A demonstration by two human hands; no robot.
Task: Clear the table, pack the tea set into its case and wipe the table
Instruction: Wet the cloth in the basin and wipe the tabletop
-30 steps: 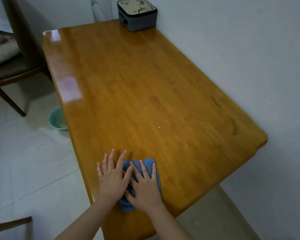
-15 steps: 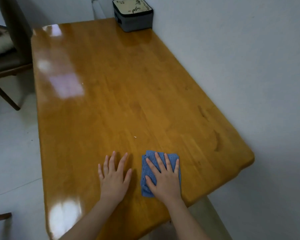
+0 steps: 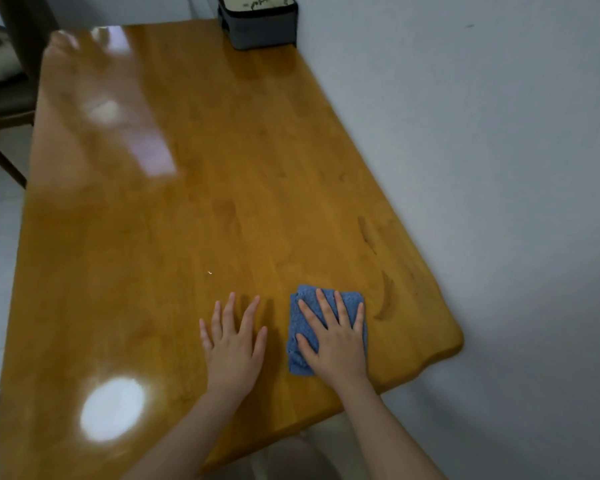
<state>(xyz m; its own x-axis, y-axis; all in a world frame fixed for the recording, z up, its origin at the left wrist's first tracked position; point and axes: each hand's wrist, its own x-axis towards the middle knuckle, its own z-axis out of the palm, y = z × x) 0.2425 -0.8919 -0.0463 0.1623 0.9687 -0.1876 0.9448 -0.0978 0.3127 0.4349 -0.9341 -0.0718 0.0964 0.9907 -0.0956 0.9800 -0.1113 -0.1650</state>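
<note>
A wooden table [image 3: 222,202] beside a wall. The right hand [image 3: 336,336], fingers spread flat, presses a folded blue cloth [image 3: 300,355] near the near right corner. The left hand [image 3: 232,344] lies flat and spread on bare wood beside it. The closed case [image 3: 258,24] stands at the far edge. A wipe carried rightward could push the cloth off the nearby edge.

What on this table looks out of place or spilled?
Only a tiny white speck lies on the table, just ahead of the left hand. Nothing looks spilled; the dark streaks near the right hand look like wood grain.
</note>
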